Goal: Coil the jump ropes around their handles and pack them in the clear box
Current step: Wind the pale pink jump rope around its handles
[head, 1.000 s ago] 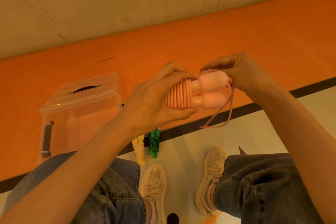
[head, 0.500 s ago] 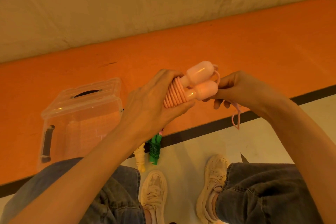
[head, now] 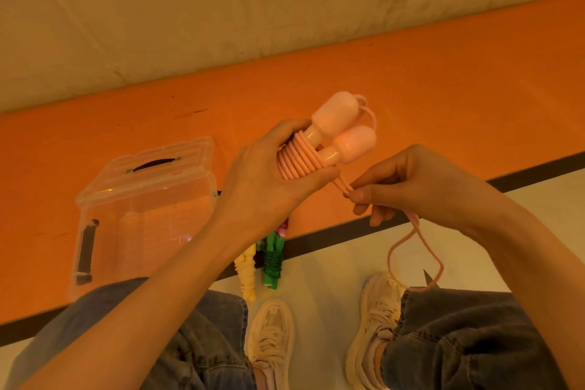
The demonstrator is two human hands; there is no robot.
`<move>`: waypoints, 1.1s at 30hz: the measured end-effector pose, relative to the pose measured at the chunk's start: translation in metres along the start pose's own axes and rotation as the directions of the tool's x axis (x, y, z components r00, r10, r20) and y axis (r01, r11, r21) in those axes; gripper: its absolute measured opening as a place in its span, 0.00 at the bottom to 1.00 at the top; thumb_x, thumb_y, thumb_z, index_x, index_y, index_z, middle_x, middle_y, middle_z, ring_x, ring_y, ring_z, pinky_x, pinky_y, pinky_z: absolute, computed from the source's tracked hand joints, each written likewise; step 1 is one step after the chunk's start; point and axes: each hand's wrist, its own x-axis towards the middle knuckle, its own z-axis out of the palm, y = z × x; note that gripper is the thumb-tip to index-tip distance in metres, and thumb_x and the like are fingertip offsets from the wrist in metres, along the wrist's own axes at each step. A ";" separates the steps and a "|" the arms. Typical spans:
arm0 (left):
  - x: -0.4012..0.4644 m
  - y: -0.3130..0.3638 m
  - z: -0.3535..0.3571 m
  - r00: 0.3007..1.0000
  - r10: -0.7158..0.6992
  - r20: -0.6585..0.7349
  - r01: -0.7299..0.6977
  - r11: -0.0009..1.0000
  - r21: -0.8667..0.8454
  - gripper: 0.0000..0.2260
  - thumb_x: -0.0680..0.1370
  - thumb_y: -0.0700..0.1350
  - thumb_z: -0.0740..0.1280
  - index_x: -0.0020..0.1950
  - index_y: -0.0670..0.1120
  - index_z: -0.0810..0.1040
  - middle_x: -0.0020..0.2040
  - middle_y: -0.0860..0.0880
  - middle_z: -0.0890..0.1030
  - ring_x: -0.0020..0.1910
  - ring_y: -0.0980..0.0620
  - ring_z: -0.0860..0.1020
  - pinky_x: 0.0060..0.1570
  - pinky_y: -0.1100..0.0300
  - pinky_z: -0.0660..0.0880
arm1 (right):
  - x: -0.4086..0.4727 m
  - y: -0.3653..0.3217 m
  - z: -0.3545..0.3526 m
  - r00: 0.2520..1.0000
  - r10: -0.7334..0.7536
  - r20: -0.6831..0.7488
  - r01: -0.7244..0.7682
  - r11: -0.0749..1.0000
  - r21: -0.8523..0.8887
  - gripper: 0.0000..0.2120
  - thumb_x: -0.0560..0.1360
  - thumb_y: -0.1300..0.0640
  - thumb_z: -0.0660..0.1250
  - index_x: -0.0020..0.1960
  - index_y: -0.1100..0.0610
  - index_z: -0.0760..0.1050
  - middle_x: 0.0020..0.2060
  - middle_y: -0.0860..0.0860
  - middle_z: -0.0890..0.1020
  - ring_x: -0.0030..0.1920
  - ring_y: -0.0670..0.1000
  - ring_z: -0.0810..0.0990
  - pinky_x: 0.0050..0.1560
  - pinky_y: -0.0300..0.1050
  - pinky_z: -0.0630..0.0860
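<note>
Two pink handles (head: 340,130) sit side by side in my left hand (head: 269,180), curled round their coils, up right of the clear box (head: 145,209); my right hand (head: 411,184) pinches the doubled rope tail (head: 414,250). I'm mid-coil; next I'd wrap that slack tight. No writing legible

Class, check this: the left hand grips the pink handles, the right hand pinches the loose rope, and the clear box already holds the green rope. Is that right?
Not quite. The head view shows the green rope lying on the floor beside the yellow rope, outside the clear box. The left hand and right hand are as stated.
</note>
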 end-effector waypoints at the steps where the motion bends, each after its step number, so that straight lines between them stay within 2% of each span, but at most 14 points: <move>1: 0.000 0.000 0.000 1.000 0.000 0.004 0.000 1.000 -0.003 0.22 0.68 0.59 0.73 0.60 0.61 0.72 0.48 0.59 0.78 0.46 0.59 0.76 0.44 0.51 0.76 | 0.000 0.000 0.002 1.000 -0.005 0.009 0.005 1.000 -0.008 0.04 0.72 0.57 0.70 0.44 0.53 0.83 0.36 0.48 0.86 0.33 0.47 0.83 0.35 0.32 0.78; 7: -0.001 -0.003 0.003 0.998 -0.012 0.066 0.009 0.999 0.050 0.23 0.68 0.59 0.73 0.61 0.63 0.70 0.49 0.62 0.76 0.48 0.61 0.75 0.45 0.53 0.76 | -0.003 -0.003 0.002 0.996 -0.005 0.090 0.008 0.999 -0.035 0.05 0.72 0.56 0.70 0.45 0.55 0.84 0.34 0.49 0.85 0.33 0.46 0.82 0.38 0.34 0.78; 11: 0.002 -0.007 0.003 0.997 0.014 0.071 -0.024 0.989 0.143 0.25 0.70 0.58 0.73 0.64 0.61 0.69 0.50 0.63 0.74 0.47 0.61 0.73 0.42 0.57 0.73 | -0.007 -0.006 -0.001 0.999 -0.039 0.012 0.039 0.999 -0.012 0.14 0.65 0.45 0.69 0.41 0.55 0.84 0.32 0.52 0.84 0.30 0.49 0.81 0.34 0.39 0.79; 13: 0.003 -0.008 0.003 0.996 0.008 0.086 -0.023 0.986 0.165 0.25 0.71 0.58 0.72 0.65 0.61 0.68 0.50 0.63 0.74 0.47 0.60 0.73 0.42 0.56 0.73 | -0.009 -0.008 -0.001 0.996 -0.086 -0.030 0.086 0.996 -0.020 0.14 0.65 0.45 0.68 0.39 0.56 0.83 0.29 0.51 0.82 0.27 0.48 0.79 0.30 0.34 0.75; 16: 0.002 -0.010 0.004 0.993 -0.017 0.114 -0.003 0.984 0.176 0.25 0.72 0.59 0.71 0.66 0.61 0.67 0.50 0.63 0.73 0.47 0.59 0.73 0.44 0.55 0.73 | -0.009 -0.010 -0.001 0.994 -0.106 -0.034 0.106 0.994 -0.015 0.13 0.67 0.46 0.68 0.38 0.56 0.82 0.27 0.51 0.81 0.26 0.46 0.77 0.29 0.34 0.73; 19: 0.001 -0.009 0.004 0.990 0.015 0.141 -0.052 0.962 0.268 0.26 0.72 0.60 0.69 0.67 0.59 0.66 0.53 0.62 0.73 0.46 0.62 0.69 0.45 0.70 0.65 | -0.009 -0.012 0.000 0.993 -0.105 -0.058 0.107 0.994 0.037 0.17 0.65 0.45 0.68 0.40 0.59 0.83 0.27 0.52 0.81 0.24 0.45 0.75 0.26 0.31 0.70; 20: 0.000 -0.008 0.003 0.988 0.034 0.153 -0.082 0.943 0.323 0.26 0.73 0.60 0.68 0.69 0.57 0.65 0.55 0.61 0.73 0.47 0.63 0.69 0.42 0.71 0.62 | -0.009 -0.011 0.001 0.992 -0.109 -0.062 0.111 0.993 0.037 0.18 0.65 0.44 0.67 0.41 0.59 0.83 0.28 0.53 0.81 0.25 0.46 0.75 0.26 0.32 0.71; 22: -0.001 -0.005 0.004 0.981 0.075 0.177 -0.147 0.887 0.437 0.27 0.74 0.60 0.66 0.70 0.54 0.64 0.61 0.57 0.73 0.51 0.59 0.71 0.40 0.65 0.57 | -0.007 -0.011 0.004 0.992 -0.116 -0.055 0.118 0.993 0.024 0.18 0.67 0.44 0.68 0.42 0.60 0.83 0.29 0.55 0.82 0.25 0.46 0.75 0.27 0.32 0.71; 24: -0.003 -0.003 0.005 0.978 0.094 0.189 -0.180 0.838 0.515 0.27 0.75 0.61 0.61 0.71 0.51 0.64 0.64 0.54 0.72 0.54 0.55 0.74 0.44 0.65 0.55 | -0.006 -0.011 0.007 0.992 -0.115 -0.046 0.116 0.993 0.033 0.14 0.71 0.49 0.68 0.42 0.60 0.83 0.28 0.52 0.82 0.25 0.45 0.76 0.27 0.32 0.72; 27: -0.004 -0.001 0.008 0.980 0.137 0.144 -0.195 0.815 0.545 0.29 0.73 0.63 0.52 0.69 0.49 0.67 0.60 0.52 0.75 0.51 0.52 0.77 0.50 0.53 0.68 | -0.006 -0.010 0.008 0.993 -0.115 -0.019 0.116 0.991 0.060 0.10 0.73 0.53 0.69 0.42 0.60 0.83 0.27 0.48 0.81 0.25 0.44 0.76 0.28 0.32 0.73; 28: -0.004 -0.002 0.009 0.979 0.161 0.123 -0.202 0.812 0.548 0.30 0.73 0.63 0.52 0.69 0.49 0.68 0.59 0.51 0.76 0.50 0.52 0.77 0.48 0.51 0.71 | -0.006 -0.011 0.007 0.993 -0.122 -0.008 0.122 0.991 0.063 0.09 0.73 0.54 0.69 0.42 0.59 0.83 0.27 0.48 0.81 0.26 0.44 0.76 0.29 0.33 0.73; 30: -0.003 -0.004 0.010 0.973 0.213 0.091 -0.226 0.791 0.569 0.30 0.72 0.63 0.55 0.68 0.47 0.70 0.57 0.51 0.77 0.49 0.52 0.78 0.44 0.54 0.70 | -0.007 -0.011 0.007 0.990 -0.140 0.009 0.139 0.989 0.055 0.09 0.74 0.53 0.68 0.42 0.58 0.83 0.27 0.48 0.81 0.26 0.45 0.76 0.30 0.35 0.75; 33: -0.001 -0.006 0.011 0.966 0.241 0.091 -0.247 0.763 0.597 0.31 0.71 0.62 0.61 0.69 0.45 0.71 0.56 0.48 0.79 0.47 0.49 0.79 0.41 0.57 0.68 | -0.007 -0.009 0.008 0.987 -0.158 0.025 0.157 0.987 0.020 0.15 0.70 0.46 0.68 0.44 0.58 0.83 0.32 0.54 0.83 0.28 0.48 0.77 0.33 0.41 0.76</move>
